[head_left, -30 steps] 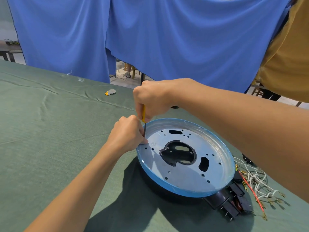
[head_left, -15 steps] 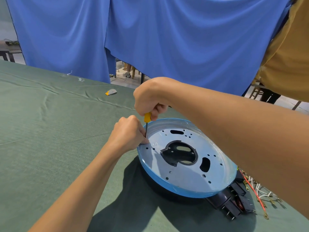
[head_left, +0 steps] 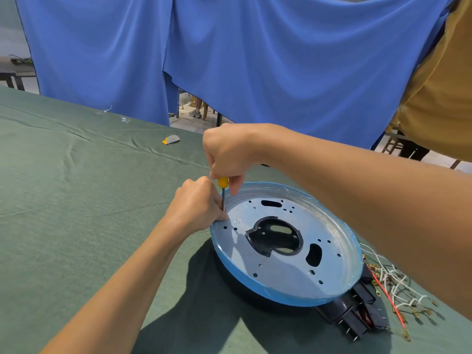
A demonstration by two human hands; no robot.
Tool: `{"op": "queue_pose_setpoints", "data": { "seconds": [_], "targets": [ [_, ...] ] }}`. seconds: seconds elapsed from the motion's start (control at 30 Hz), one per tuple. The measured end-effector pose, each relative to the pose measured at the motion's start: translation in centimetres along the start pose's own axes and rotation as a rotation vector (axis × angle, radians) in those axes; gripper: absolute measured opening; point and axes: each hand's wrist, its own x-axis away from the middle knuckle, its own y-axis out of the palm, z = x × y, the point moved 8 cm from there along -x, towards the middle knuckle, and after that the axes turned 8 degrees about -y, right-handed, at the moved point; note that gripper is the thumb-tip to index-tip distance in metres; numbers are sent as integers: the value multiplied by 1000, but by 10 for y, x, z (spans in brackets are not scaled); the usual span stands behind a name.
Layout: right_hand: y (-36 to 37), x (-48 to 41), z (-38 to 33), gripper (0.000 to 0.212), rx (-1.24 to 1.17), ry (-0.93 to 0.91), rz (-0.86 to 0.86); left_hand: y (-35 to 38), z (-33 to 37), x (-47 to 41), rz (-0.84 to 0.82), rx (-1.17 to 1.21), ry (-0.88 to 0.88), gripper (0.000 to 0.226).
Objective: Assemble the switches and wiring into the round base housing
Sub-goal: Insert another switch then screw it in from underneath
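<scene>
The round base housing [head_left: 286,274] lies tilted on the green table, a perforated metal plate with a blue-filmed rim and a black centre part [head_left: 274,237]. My right hand [head_left: 229,154] grips the yellow handle of a small screwdriver [head_left: 223,183] held upright over the plate's left edge. My left hand [head_left: 196,205] pinches the thin shaft near its tip at the rim; what lies under the tip is hidden. Black switches [head_left: 355,315] and a bundle of white and red wires [head_left: 388,282] with metal terminals lie at the housing's right.
Green cloth [head_left: 76,200] covers the table. A small yellow and grey piece [head_left: 170,140] lies further back. A blue curtain [head_left: 229,60] hangs behind the table, and a person in a mustard shirt [head_left: 439,93] stands at the right.
My right hand has risen slightly on the screwdriver, so more of the yellow handle shows below it. My left hand stays at the plate's edge.
</scene>
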Motion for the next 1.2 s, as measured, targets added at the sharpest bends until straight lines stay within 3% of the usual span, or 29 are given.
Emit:
{"op": "queue_pose_setpoints", "data": {
  "seconds": [0.13,0.23,0.4,0.6,0.83,0.9,1.2],
  "targets": [
    [6,-2,19,19,-218,187,-7,-1,1,2,1,11,9,6],
    [8,4,26,19,-328,226,-2,-1,2,2,-5,13,10,8],
    [6,7,18,23,-139,120,-83,-1,2,0,-13,13,10,6],
    [-2,3,-4,28,184,-56,4,-1,2,0,-6,7,19,7],
    [22,1,30,26,-249,325,-256,-2,4,1,-4,7,34,7],
    [26,3,31,27,-280,354,-277,-2,4,1,-7,4,35,7],
    [-4,15,2,14,145,-60,-43,-1,1,-2,-4,11,27,8]
  ]
}}
